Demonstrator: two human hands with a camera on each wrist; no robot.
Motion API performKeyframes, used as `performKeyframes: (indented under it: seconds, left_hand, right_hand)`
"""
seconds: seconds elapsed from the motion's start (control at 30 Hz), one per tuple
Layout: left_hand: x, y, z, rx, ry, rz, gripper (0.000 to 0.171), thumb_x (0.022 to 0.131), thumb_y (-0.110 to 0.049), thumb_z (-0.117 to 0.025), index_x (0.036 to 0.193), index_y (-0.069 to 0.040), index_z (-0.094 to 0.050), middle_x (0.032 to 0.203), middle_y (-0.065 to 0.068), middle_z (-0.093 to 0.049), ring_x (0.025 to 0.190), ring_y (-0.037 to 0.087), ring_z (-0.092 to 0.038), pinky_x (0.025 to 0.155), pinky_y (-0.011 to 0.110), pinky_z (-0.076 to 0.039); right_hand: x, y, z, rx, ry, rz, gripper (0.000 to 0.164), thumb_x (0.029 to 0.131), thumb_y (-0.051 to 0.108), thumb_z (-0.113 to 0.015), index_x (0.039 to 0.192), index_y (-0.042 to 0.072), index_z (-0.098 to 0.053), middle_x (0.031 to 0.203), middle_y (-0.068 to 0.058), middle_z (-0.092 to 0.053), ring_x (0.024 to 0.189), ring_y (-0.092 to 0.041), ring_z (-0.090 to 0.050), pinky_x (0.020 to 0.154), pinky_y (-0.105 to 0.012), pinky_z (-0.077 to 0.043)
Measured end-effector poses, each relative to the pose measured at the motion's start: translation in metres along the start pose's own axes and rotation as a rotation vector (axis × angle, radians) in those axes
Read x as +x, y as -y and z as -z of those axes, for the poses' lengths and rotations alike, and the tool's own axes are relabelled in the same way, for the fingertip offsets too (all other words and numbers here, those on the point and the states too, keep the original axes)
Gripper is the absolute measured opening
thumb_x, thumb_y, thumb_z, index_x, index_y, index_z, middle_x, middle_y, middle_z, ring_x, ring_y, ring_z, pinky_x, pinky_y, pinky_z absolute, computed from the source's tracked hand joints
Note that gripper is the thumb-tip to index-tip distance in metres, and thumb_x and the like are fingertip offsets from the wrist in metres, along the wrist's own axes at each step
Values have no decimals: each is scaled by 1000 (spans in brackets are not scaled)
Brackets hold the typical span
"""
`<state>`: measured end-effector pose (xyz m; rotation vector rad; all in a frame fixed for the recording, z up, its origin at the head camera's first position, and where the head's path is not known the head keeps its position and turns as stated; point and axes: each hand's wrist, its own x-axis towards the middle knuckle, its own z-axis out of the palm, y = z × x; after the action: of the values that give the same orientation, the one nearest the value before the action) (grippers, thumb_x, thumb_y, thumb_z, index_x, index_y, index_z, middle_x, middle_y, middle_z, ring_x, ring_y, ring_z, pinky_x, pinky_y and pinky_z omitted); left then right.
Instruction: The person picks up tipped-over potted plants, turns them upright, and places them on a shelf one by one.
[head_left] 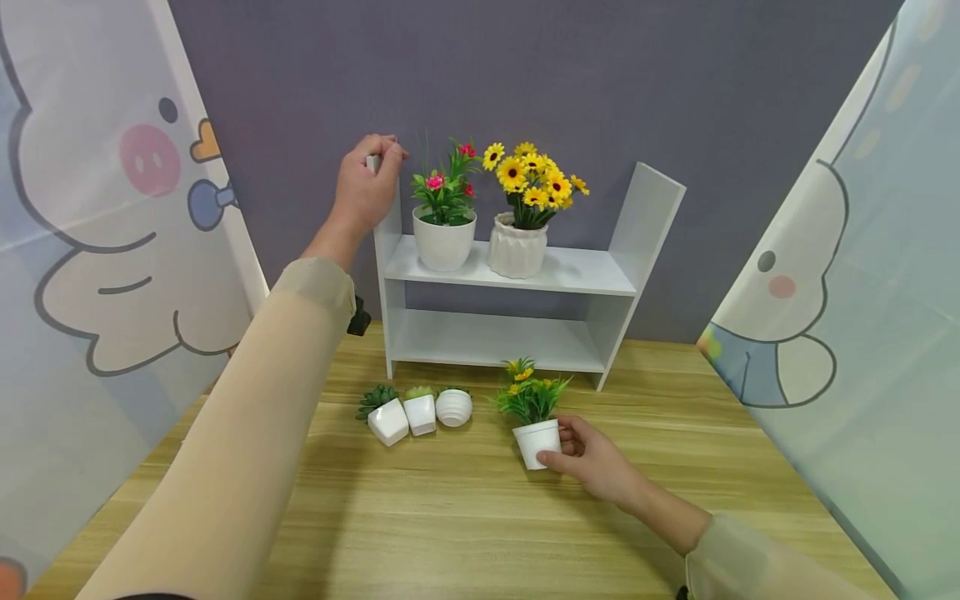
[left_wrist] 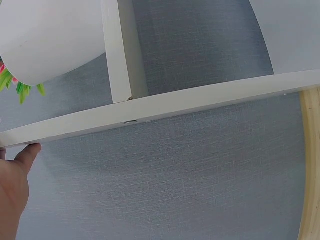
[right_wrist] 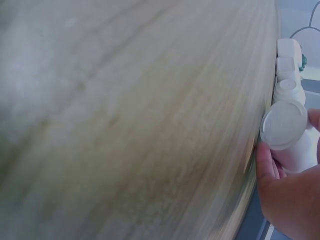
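1. Farthest back at twelve o'clock, a plain dark-grey wall [head_left: 510, 67]. Pale hangings with cartoon animals flank it: one at nine [head_left: 75, 167], one at three [head_left: 900, 250].
2. A wood-grain table [head_left: 465, 525] spreads from the wall towards six, where the person is.
3. At twelve, near the table's back edge, a white two-level shelf [head_left: 495, 337] stands upright.
4. On its upper board, towards one o'clock, a sunflower plant [head_left: 525, 215] in a ribbed white pot.
5. Just beside it, towards eleven, a leafy plant with red-pink flowers [head_left: 446, 208] in a smooth white pot.
6. At five, over the table in front of the shelf, a small yellow-flowered plant [head_left: 534, 412] in a white pot. It is tilted, its round base showing in the right wrist view; whether it touches the wood, I cannot tell.
7. The right hand [head_left: 592, 467], between four and five, pinches that pot – thumb on one side, fingers on the other.
8. The left hand [head_left: 369, 185], between ten and eleven, grips the top of the shelf's left side panel – fingers bent over its edge.
9. At seven, three little succulents [head_left: 422, 414] in white pots sit close together in a row.
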<state>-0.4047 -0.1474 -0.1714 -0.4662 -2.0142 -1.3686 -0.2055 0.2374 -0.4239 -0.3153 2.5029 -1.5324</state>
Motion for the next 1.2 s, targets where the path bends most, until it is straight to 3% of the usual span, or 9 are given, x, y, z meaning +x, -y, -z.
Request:
performKeyframes:
  seconds: [0.4, 0.8, 1.2]
  left_hand:
    - [-1, -1, 0, -2, -4, 0, 28, 112, -36, -51, 88, -25, -61, 138, 6, -68, 150, 5, -51, 124, 28, -42]
    - [0, 0, 0, -6, -5, -5, 29, 112, -36, -52, 87, -25, -60, 136, 6, -68, 150, 5, -51, 124, 28, -42]
    - [0, 1, 0, -10, -4, -8, 28, 113, -36, -51, 88, -26, -61, 136, 6, -68, 150, 5, -51, 124, 26, -42]
  right_hand:
    - [5, 0, -1, 38, -36, -3, 86, 98, 17, -84, 163, -12, -34, 143, -27, -63, 121, -29, -71, 92, -25, -61]
    - [11, -4, 0, 11, -32, 12, 78, 98, 17, -84, 157, -12, -43, 141, -26, -64, 126, -32, -70, 94, -26, -62]
    - [17, -2, -1, -79, -60, 41, 74, 94, 15, -88, 151, -10, -49, 133, -22, -69, 119, -30, -71, 103, -45, -61]
